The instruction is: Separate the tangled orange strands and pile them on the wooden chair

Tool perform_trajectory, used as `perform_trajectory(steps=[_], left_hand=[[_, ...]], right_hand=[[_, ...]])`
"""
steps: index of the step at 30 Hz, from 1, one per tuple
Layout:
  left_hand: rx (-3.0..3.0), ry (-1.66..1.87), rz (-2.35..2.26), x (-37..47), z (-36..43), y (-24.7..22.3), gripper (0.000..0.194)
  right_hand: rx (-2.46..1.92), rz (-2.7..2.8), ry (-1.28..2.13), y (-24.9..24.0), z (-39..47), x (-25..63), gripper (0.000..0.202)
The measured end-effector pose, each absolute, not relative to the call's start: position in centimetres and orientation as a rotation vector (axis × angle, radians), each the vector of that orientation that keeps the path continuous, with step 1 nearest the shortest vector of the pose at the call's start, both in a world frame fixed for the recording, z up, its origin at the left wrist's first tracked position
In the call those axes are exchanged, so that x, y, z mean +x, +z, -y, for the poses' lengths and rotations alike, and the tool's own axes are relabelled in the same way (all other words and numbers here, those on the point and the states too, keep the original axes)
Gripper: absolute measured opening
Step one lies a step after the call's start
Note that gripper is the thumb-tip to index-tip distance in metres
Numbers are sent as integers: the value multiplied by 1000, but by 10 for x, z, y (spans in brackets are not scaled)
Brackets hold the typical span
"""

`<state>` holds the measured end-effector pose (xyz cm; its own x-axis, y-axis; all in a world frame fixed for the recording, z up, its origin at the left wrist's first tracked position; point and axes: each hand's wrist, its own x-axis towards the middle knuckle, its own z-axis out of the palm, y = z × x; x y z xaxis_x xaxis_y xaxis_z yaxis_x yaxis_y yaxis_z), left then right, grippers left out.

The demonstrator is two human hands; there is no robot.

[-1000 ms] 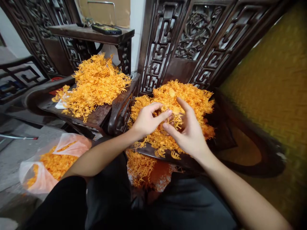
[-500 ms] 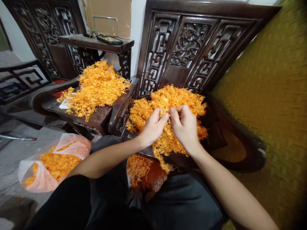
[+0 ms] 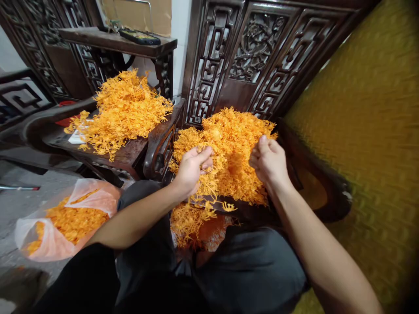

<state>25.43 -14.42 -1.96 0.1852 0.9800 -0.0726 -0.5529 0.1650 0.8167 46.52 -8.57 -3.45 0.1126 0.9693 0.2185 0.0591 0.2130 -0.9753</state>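
My left hand (image 3: 192, 169) is closed on an orange flower strand (image 3: 209, 192) of thin, branching, plastic-looking stems, which dangles past the front of the seat. To its right, my right hand (image 3: 269, 160) is pinched, thumb against fingers, at the right side of a big orange pile (image 3: 240, 152) of the same frilly pieces. Whether a small piece sits in that pinch I cannot make out. The pile rests on a dark carved wooden chair between my hands and the chair's back (image 3: 240, 93).
Another orange heap (image 3: 127, 113) lies on a wooden side table (image 3: 131, 159) to the left. A plastic bag (image 3: 42, 244) of orange pieces stands on the floor. Below the seat is more orange material (image 3: 186, 226). A phone (image 3: 139, 37) lies on a higher shelf. A yellow-brown woven surface (image 3: 369, 117) rises at right.
My hands, close together before, have moved apart: the left to the left with the strand, the right to the right. The camera view has shifted slightly.
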Motion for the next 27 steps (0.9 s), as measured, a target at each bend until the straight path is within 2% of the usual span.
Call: perform_trajectory(steps=[4,10,16,23,27], left_hand=[[802,1100,-653,255,141,-29,26],[859,1015,-650,264,137,-40,27],[868,1004,-707,255,131,-37,24],[944,1304,-718,256,114,-46,28],[975,1393,-706,261,119,-51,36]], right_hand=[[-1087,1169,1309,-29,99,446,56],[-1024,1174,1449,-19,108,415,51],[-1021,1026,1075,-17,76,442,61],[-1050,1209,1321,-22,108,419,48],[-1154,1429,1122,-30,108,405,47]])
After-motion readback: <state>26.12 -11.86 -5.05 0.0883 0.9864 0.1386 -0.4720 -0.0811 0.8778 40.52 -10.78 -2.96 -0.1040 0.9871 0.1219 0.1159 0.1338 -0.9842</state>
